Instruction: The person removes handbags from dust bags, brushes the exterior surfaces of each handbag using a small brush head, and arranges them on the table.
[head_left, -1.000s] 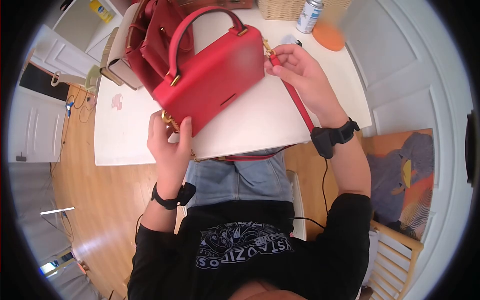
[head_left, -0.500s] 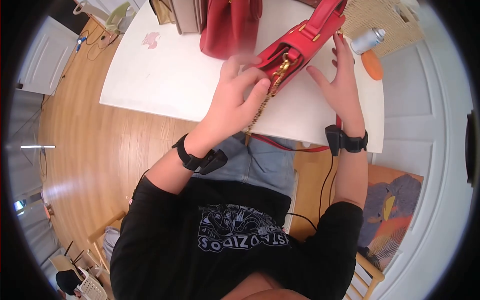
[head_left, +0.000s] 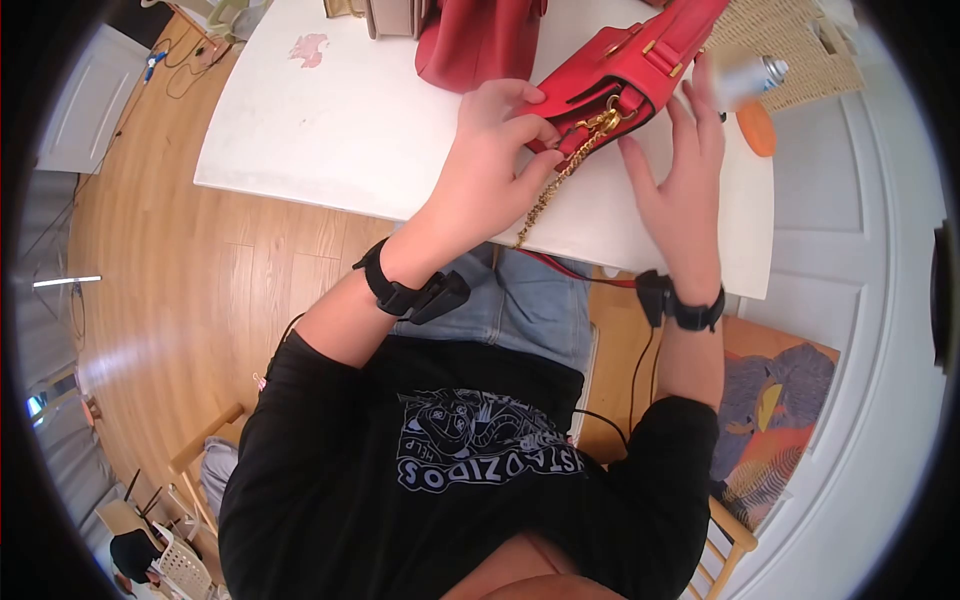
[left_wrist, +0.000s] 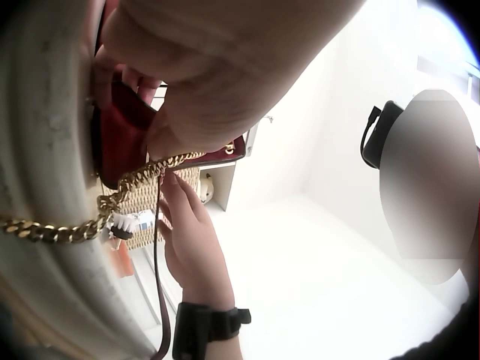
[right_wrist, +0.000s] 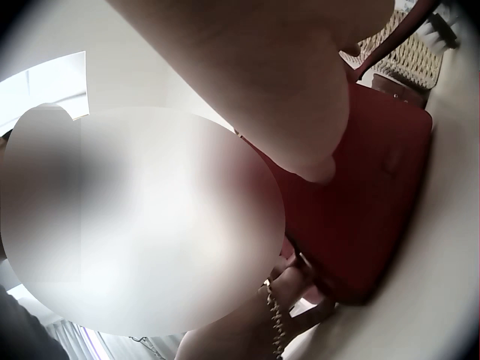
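The red handbag (head_left: 603, 75) is on the white table, its end with a gold ring and clasp facing the person. A gold chain (head_left: 548, 195) hangs from that end over the table's front edge. My left hand (head_left: 490, 165) grips the bag's near lower end with curled fingers; the left wrist view shows this hand (left_wrist: 225, 67) over the red leather (left_wrist: 124, 139). Along the bag's other side, my right hand (head_left: 685, 185) has its fingers spread and fairly straight. In the right wrist view, this hand (right_wrist: 277, 82) lies against the broad red side (right_wrist: 375, 180); its fingertips are partly hidden.
Behind stand another red bag (head_left: 480, 45) and a beige bag (head_left: 395, 18). A spray can (head_left: 750, 80), an orange item (head_left: 756, 128) and a woven basket (head_left: 805, 50) are at the right. A pink patch (head_left: 309, 50) marks the table (head_left: 300, 130) at left.
The handbag has turned, bringing its chain end towards the person. My right hand has let go of the red strap and moved to the bag's side. My left hand has shifted right along with the bag.
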